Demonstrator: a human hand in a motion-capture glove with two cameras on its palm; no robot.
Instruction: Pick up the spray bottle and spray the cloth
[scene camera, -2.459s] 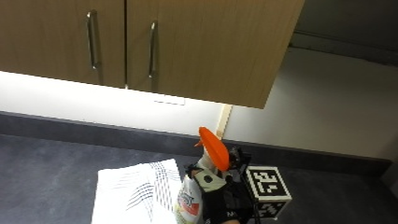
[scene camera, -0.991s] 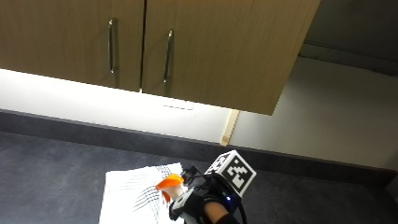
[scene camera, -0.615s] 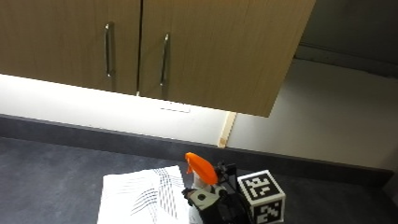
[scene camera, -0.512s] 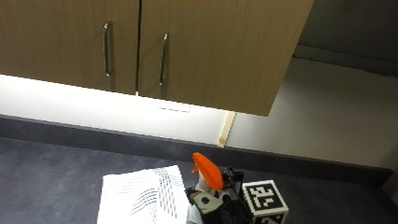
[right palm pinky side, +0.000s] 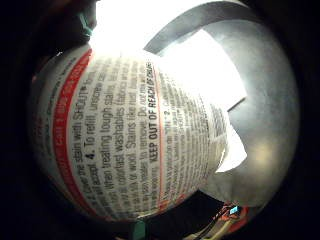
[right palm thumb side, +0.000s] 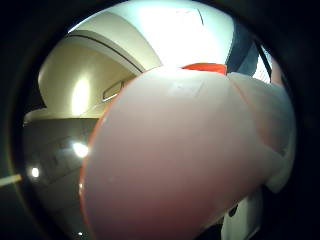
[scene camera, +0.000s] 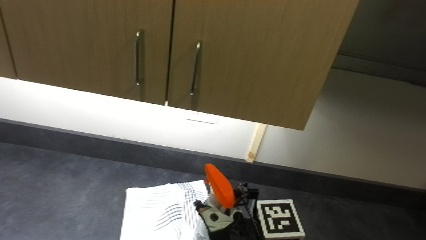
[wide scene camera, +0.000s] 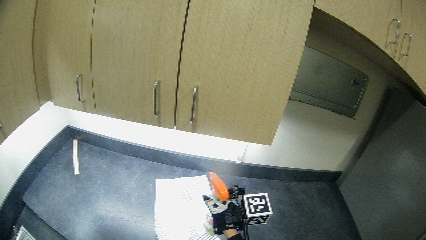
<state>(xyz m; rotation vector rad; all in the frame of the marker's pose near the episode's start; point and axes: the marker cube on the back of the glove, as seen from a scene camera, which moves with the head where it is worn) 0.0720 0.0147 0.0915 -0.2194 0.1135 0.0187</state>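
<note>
Orange-capped and upright, the spray bottle (scene camera: 219, 192) sits clasped in the gloved right hand (wide scene camera: 229, 222) just beside the white cloth (scene camera: 163, 212) on the dark counter (scene camera: 60, 190), held there, I judge, so its nozzle can wet the fabric.

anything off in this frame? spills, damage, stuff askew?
Nothing stands out. The gloved right hand holds the spray bottle upright beside the white striped cloth, which lies flat on the dark counter. No spill or damage shows.
</note>
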